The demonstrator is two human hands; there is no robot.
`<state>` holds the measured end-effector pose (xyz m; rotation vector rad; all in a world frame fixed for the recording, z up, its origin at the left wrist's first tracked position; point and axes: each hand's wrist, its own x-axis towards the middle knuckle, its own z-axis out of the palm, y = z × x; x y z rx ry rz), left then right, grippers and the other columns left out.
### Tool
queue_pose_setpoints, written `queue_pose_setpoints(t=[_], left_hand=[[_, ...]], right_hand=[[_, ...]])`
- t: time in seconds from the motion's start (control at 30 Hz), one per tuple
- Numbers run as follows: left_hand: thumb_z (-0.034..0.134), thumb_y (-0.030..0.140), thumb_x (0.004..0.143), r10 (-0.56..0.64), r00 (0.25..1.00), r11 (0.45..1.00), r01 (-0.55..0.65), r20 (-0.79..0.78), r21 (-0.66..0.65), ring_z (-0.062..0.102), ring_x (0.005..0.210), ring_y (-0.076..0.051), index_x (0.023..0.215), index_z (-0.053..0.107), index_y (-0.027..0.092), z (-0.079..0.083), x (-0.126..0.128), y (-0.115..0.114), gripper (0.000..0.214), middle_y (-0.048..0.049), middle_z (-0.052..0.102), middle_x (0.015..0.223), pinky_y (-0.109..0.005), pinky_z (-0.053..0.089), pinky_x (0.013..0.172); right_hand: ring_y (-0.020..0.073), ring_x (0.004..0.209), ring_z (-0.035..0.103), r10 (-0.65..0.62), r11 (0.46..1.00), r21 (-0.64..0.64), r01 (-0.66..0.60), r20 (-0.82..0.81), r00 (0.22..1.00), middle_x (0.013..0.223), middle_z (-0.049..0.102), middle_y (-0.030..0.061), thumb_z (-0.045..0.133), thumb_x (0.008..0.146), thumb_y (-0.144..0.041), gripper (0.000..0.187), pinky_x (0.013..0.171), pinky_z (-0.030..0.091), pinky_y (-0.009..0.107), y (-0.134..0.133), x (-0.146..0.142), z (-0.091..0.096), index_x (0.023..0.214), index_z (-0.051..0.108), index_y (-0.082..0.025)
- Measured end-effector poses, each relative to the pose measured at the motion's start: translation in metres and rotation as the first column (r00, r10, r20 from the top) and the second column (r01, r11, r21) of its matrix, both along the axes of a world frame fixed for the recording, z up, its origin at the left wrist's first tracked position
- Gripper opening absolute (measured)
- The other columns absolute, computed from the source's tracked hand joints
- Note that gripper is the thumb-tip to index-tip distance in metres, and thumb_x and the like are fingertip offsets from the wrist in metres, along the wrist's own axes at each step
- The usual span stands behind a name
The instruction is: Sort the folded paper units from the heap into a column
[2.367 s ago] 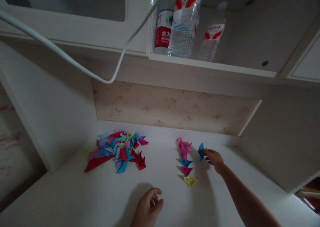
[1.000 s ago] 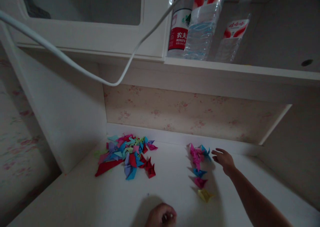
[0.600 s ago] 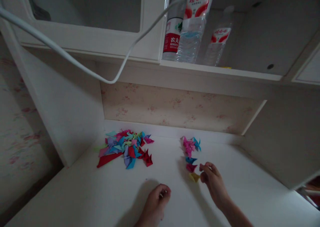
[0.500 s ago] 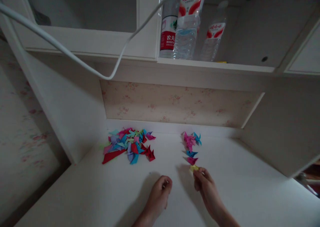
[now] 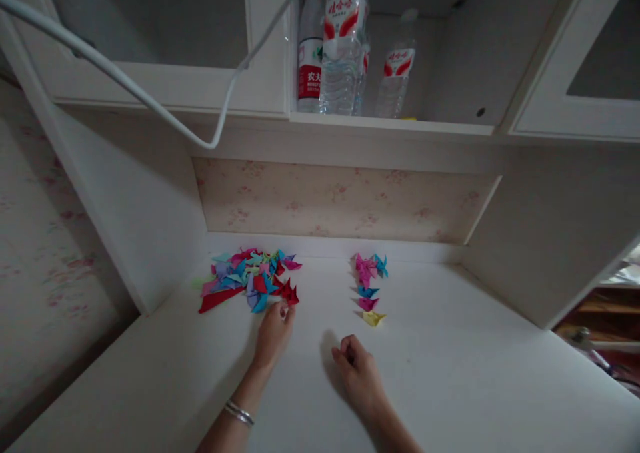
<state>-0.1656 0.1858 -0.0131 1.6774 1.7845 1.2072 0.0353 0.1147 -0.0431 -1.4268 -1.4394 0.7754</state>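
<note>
Head camera, as I watch from afar: up beyond the left hand, a white cable [image 5: 140, 103] sags across the cupboard front [image 5: 175, 86]. Below it, past the left hand and mostly to its left, lies a heap of folded papers [image 5: 239, 273] in blue, purple, green, pink and red, with a long red piece [image 5: 217, 300] along its near left side. I see the left hand [image 5: 273, 333] at the heap's near edge, fingers bent and thumb close to them, the tips at a red folded paper [image 5: 290, 294]; whether they grip it I can't tell. A silvery bracelet [image 5: 239, 413] circles that wrist. High beyond both hands stand clear plastic bottles [image 5: 345, 46]. I have the right hand [image 5: 357, 370] well apart from the heap, loosely curled over the white tabletop [image 5: 435, 373], with a hollow between thumb and fingers and nothing showing in it. Just ahead of it, a row of papers runs away: yellow piece [image 5: 373, 318] nearest, dark pink piece [image 5: 368, 304], blue piece [image 5: 369, 292], then a pink cluster [image 5: 366, 270] with another blue paper [image 5: 381, 266] at its right.
</note>
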Motion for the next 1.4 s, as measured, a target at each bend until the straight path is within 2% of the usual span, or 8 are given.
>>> queue_pose_setpoints(t=[0.17,0.4,0.57,0.73,0.83,0.97,1.13,1.4], left_hand=[[0.054,0.030,0.081,0.053,0.991,0.998,-0.055,-0.123,-0.010,0.059,0.099,-0.023,0.089,0.063,0.015,0.000,0.011,0.026,0.019,-0.0125,0.063,0.104,-0.030,0.043,0.083],[0.049,0.016,0.081,0.017,0.996,0.997,-0.024,-0.092,-0.074,0.062,0.091,-0.020,0.080,0.064,0.015,0.003,0.010,0.039,0.015,-0.0102,0.067,0.089,-0.027,0.046,0.077],[0.044,0.035,0.087,-0.125,0.988,0.985,0.135,0.095,-0.108,0.064,0.067,-0.015,0.100,0.061,0.017,0.008,0.016,0.009,0.028,-0.0071,0.067,0.092,-0.021,0.048,0.047],[0.055,0.050,0.079,-0.220,0.882,0.952,0.286,0.416,-0.104,0.060,0.061,-0.016,0.098,0.063,0.014,0.011,0.025,-0.039,0.042,-0.0045,0.065,0.071,-0.023,0.050,0.046],[0.060,0.050,0.076,-0.265,0.826,0.930,0.356,0.496,-0.096,0.056,0.055,-0.013,0.098,0.063,0.014,0.010,0.031,-0.055,0.042,-0.0045,0.065,0.075,-0.022,0.047,0.044],[0.065,0.047,0.073,-0.329,0.783,0.902,0.426,0.528,-0.069,0.057,0.058,-0.014,0.092,0.063,0.014,0.010,0.036,-0.061,0.039,-0.0064,0.067,0.081,-0.022,0.045,0.044],[0.064,0.047,0.074,-0.361,0.784,0.884,0.460,0.505,-0.083,0.053,0.053,-0.012,0.088,0.065,0.013,0.010,0.035,-0.060,0.037,-0.0052,0.067,0.074,-0.021,0.042,0.045],[0.061,0.052,0.075,-0.340,0.786,0.874,0.466,0.517,-0.134,0.048,0.048,-0.011,0.093,0.067,0.012,0.013,0.038,-0.064,0.044,-0.0006,0.057,0.062,-0.021,0.039,0.043]], right_hand=[[0.0104,0.050,0.032,0.012,1.000,-0.004,-0.012,-0.009,1.000,0.051,0.035,-0.0082,0.053,0.083,-0.034,0.024,0.048,0.021,0.023,0.001,0.002,0.002,0.067,0.040,-0.022],[0.0100,0.051,0.032,0.008,1.000,-0.015,-0.010,-0.103,0.995,0.052,0.036,-0.0078,0.057,0.082,-0.033,0.024,0.048,0.022,0.023,0.001,0.005,-0.001,0.067,0.042,-0.021],[0.0088,0.051,0.029,0.023,0.999,-0.015,-0.031,-0.370,0.929,0.055,0.034,-0.0079,0.061,0.080,-0.043,0.030,0.047,0.022,0.022,0.004,0.005,0.006,0.070,0.045,-0.020],[0.0070,0.045,0.029,0.095,0.989,-0.048,-0.141,-0.529,0.843,0.058,0.039,-0.0066,0.064,0.075,-0.053,0.040,0.041,0.019,0.021,-0.001,0.006,0.022,0.093,0.058,-0.018],[0.0066,0.044,0.029,0.066,0.988,-0.078,-0.132,-0.558,0.827,0.056,0.038,-0.0066,0.064,0.075,-0.055,0.044,0.040,0.019,0.020,-0.008,0.006,0.027,0.097,0.062,-0.017],[0.0071,0.045,0.032,0.090,0.986,-0.072,-0.151,-0.534,0.841,0.054,0.039,-0.0055,0.062,0.077,-0.054,0.044,0.040,0.022,0.020,-0.013,0.006,0.028,0.098,0.067,-0.015],[0.0060,0.042,0.031,0.074,0.986,-0.093,-0.138,-0.500,0.863,0.050,0.039,-0.0052,0.065,0.076,-0.052,0.040,0.039,0.023,0.019,-0.011,0.005,0.024,0.081,0.070,-0.012],[0.0048,0.037,0.043,0.015,0.993,-0.083,-0.086,-0.625,0.781,0.066,0.055,0.0000,0.069,0.072,-0.051,0.037,0.035,0.028,0.018,-0.008,0.009,0.028,0.075,0.067,-0.014]])
